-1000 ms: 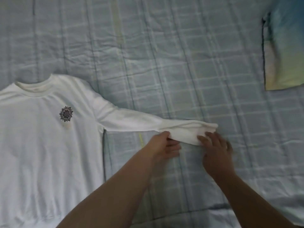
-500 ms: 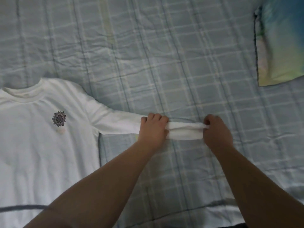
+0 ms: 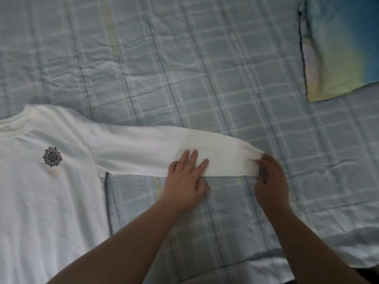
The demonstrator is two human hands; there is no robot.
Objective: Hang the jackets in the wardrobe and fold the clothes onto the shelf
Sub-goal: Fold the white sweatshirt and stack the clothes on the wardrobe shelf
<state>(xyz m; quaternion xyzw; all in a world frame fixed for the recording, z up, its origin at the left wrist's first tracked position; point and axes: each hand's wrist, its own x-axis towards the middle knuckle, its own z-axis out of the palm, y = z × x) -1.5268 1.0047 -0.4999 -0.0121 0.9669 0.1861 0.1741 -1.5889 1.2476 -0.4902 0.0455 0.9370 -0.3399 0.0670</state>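
A white long-sleeved shirt [image 3: 47,201] lies flat and face up on the left side of the bed [image 3: 205,68], with a small dark flower print [image 3: 52,156] on its chest. One sleeve [image 3: 164,154] is stretched out to the right across the checked bed cover. The left hand [image 3: 185,179] rests flat on the sleeve with its fingers straight and spread, pressing the cloth down. The right hand [image 3: 270,177] pinches the cuff [image 3: 251,160] at the very end of the sleeve, with its fingers curled around the edge. This looks like the step of smoothing the sleeve before folding it in over the body of the shirt. To do it well, the flat hand should keep the cloth down while the other hand pulls the cuff gently, so the wrinkles go away. Then the sleeve should go straight across the chest, with its edges lined up, so the fold comes out neat. Pulling too hard could drag the whole shirt out of place. A folded blue and yellow cloth [image 3: 338,48] lies at the far right of the bed, well apart from the shirt.
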